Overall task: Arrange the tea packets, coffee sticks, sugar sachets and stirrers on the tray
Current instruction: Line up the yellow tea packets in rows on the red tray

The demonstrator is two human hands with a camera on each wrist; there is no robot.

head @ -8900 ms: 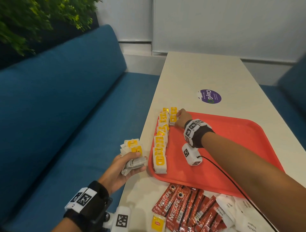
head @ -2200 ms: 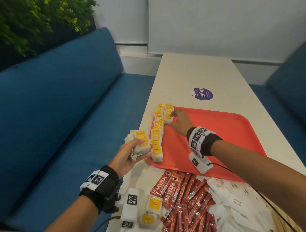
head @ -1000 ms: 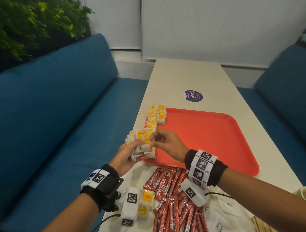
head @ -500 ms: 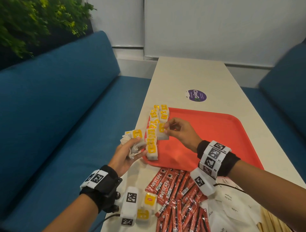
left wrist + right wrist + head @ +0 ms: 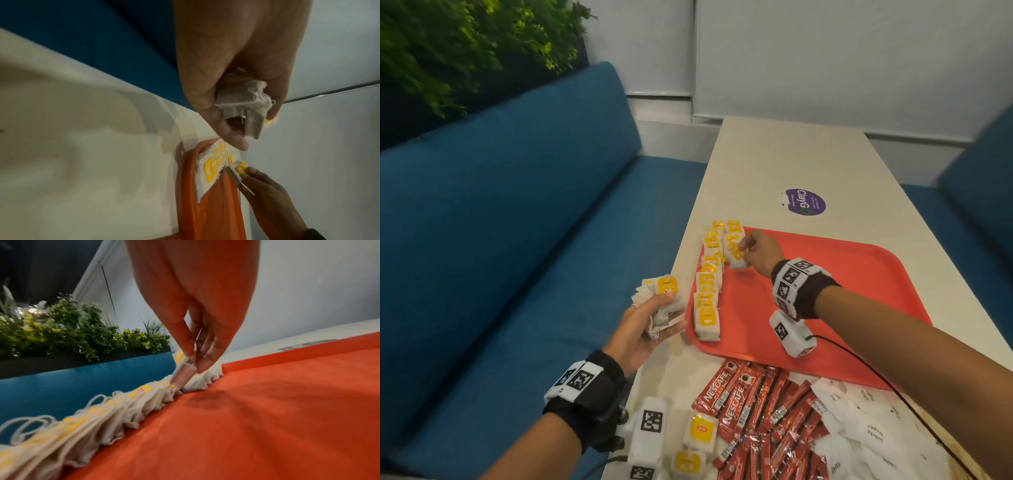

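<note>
right hand (image 5: 760, 251) fingers pinch one tea packet (image 5: 736, 257) at tray (image 5: 859, 308) 10 o'clock corner, by the row; left hand (image 5: 643, 329) grips tea packet bundle (image 5: 661, 294) off desk (image 5: 774, 164) edge, 9 o'clock

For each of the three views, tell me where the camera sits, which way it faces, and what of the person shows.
Head: worn on the head, facing forward and down at the red tray; both forearms, left hand gripping a bunch of tea bags, right hand.
Left wrist: looks along the left hand toward the tray's left edge.
Right wrist: low over the tray, looks along the right hand pinching a tea bag at the row of tea bags.
Shared: that row and the tray appear in all three.
</note>
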